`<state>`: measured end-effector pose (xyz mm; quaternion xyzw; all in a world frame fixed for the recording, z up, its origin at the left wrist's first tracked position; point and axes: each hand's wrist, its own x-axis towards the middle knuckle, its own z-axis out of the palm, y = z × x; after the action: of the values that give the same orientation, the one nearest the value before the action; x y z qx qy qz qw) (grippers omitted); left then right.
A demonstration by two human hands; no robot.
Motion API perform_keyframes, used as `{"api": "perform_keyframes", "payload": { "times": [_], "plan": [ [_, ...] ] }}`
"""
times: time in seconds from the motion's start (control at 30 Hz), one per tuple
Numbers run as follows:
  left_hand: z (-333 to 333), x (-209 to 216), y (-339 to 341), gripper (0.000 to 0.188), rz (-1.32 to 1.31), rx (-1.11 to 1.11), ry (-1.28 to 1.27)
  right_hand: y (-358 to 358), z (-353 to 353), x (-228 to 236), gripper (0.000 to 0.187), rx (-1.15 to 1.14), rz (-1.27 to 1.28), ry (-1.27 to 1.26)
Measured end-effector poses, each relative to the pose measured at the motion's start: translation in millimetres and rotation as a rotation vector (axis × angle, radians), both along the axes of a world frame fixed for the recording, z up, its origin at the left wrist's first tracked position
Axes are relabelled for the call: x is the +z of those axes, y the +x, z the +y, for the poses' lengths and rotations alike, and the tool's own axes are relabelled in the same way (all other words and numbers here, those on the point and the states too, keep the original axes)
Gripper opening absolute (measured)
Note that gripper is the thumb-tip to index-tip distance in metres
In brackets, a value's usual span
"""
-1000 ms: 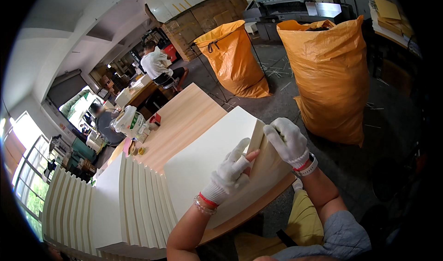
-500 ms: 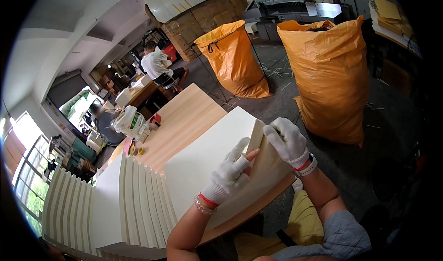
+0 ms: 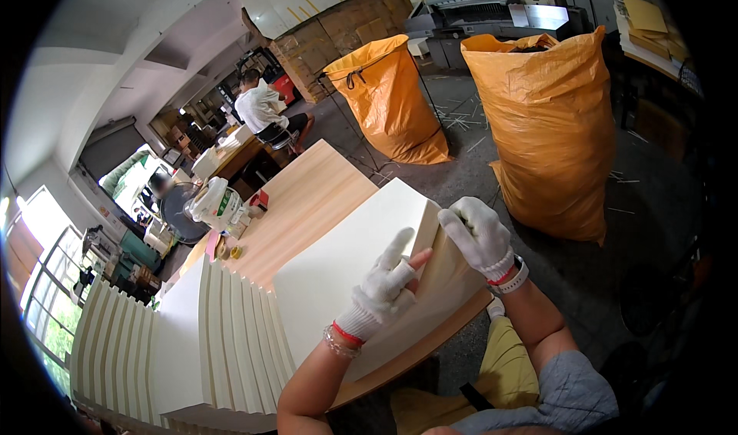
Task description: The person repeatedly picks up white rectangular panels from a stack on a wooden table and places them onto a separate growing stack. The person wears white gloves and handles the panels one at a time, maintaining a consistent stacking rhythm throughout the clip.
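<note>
A large white paperboard sheet (image 3: pixel 346 258) lies on the wooden table in front of me, with a narrow raised strip along its right edge and a glossy beige flap beyond it. My left hand (image 3: pixel 384 285), in a white glove with some bare fingertips, rests on the sheet beside that strip. Its forefinger and thumb are stretched out and apart. At the strip's far end, my right hand (image 3: pixel 478 235), also gloved, has its fingers bent and pinched on the flap's edge. What lies under its fingertips is hidden.
Stacked white boards (image 3: pixel 238 343) fan out at the lower left. On the wooden table (image 3: pixel 323 181), a white bucket (image 3: pixel 219 204) stands near small items. Two orange sacks (image 3: pixel 392 104) (image 3: pixel 542 127) stand on the floor beyond. A seated person (image 3: pixel 261 108) works at another table.
</note>
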<state>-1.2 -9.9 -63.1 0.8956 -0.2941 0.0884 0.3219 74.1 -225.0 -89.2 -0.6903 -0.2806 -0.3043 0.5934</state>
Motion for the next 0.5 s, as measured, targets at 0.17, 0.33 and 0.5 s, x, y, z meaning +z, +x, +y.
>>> {"api": "perform_keyframes", "payload": {
  "times": [0.17,0.33,0.5],
  "plan": [
    [-2,-8,2,0.048,-0.041,0.007,-0.087,2,0,-2,0.028,-0.016,0.024,0.011],
    [-5,-3,-1,0.049,-0.049,0.082,-0.068,3,0,-6,0.028,-0.001,0.023,0.027],
    [-3,1,0,0.049,-0.043,0.015,0.025,1,-1,-5,0.027,0.014,0.027,0.011]
  ]
}}
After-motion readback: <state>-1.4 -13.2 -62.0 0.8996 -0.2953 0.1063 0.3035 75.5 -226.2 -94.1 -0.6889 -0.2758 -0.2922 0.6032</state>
